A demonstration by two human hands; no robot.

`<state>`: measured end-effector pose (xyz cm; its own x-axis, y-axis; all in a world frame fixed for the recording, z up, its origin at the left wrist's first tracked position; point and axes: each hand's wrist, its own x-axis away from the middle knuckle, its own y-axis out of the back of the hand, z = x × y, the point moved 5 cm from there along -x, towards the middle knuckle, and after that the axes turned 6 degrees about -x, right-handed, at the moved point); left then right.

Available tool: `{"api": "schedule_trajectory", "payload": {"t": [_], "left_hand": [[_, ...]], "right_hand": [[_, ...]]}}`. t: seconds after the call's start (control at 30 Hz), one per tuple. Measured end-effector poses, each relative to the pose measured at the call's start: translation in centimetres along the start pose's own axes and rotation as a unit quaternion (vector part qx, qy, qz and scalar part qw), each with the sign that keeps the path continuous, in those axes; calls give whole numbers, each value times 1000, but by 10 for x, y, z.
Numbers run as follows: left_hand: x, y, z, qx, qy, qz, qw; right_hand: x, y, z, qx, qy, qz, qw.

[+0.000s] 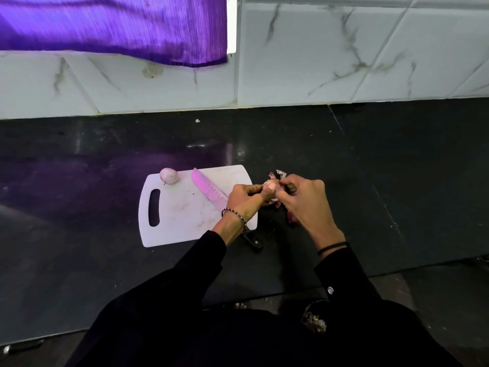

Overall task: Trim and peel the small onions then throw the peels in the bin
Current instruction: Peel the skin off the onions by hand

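The small pale-pink onion (270, 187) is gripped in the curled fingers (253, 189) of the left hand (244, 201) and pinched at its right end by the right hand (304, 203), above the black desk (370, 181).

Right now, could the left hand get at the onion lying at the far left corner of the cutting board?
Probably yes, but not freely: the left hand grips the onion being peeled, and the knife blade lies flat on the board between it and the far onion.
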<state>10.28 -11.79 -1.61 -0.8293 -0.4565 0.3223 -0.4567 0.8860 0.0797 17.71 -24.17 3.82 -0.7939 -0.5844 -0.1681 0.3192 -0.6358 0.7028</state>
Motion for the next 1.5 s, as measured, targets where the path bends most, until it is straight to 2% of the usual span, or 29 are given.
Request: {"api": "schedule_trajectory", "payload": {"t": [0.2, 0.4, 0.77, 1.1, 1.33, 1.5], "left_hand": [[5, 4, 3, 84, 6, 23, 996], [10, 4, -1, 120, 4, 33, 992], [11, 0, 2, 83, -3, 11, 997], [6, -6, 2, 92, 31, -7, 995], [2, -3, 7, 173, 57, 12, 983], [2, -5, 5, 178, 53, 18, 982]], "right_hand": [[10, 12, 0, -99, -38, -14, 994], [18, 14, 1, -124, -31, 11, 992], [13, 17, -2, -74, -37, 23, 996], [9, 4, 2, -38, -15, -69, 997], [12, 12, -8, -139, -50, -18, 989], [13, 14, -5, -120, -12, 10, 993]]}}
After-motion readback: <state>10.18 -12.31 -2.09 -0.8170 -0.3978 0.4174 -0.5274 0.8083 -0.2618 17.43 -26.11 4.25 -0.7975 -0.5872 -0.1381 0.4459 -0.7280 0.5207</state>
